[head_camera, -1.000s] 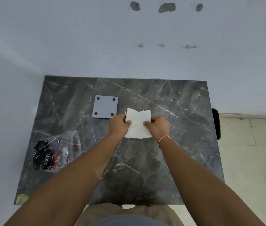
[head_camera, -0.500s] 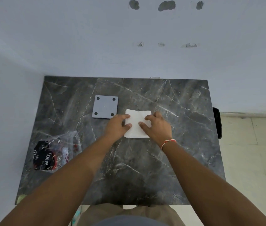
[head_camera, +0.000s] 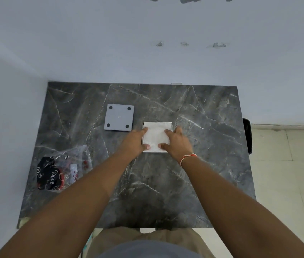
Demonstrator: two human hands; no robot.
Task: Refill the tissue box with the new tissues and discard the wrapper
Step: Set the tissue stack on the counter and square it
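A: Where are the new tissues?

B: The white tissue stack (head_camera: 156, 135) lies flat inside the square white tissue box (head_camera: 171, 125), whose rim shows along the far edge and the far right corner. Both sit on the dark marbled desk (head_camera: 203, 146), directly under and between the fingers.

A: And the hands?

B: The left hand (head_camera: 133, 142) lies against the stack's left side, fingers (head_camera: 144, 130) stretched forward along that edge, thumb tip on the near left corner. The right hand (head_camera: 178, 144) mirrors it on the right side, fingers (head_camera: 168, 132) spread and laid on top of the tissues, thumb pressed to the near edge. Neither hand is closed around anything; the fingers are extended and flat, pressing down on the stack rather than gripping it.

A: Anything beside them?

B: Just beyond the left fingertips, up and to the left, lies a grey square panel (head_camera: 119, 117) with four dark round pads at its corners, close to the box but apart from it. Well to the left of the left forearm lies the crumpled clear wrapper (head_camera: 63, 168) with black and red print, flat on the desk. A red and white thread band (head_camera: 188, 157) circles the right wrist.
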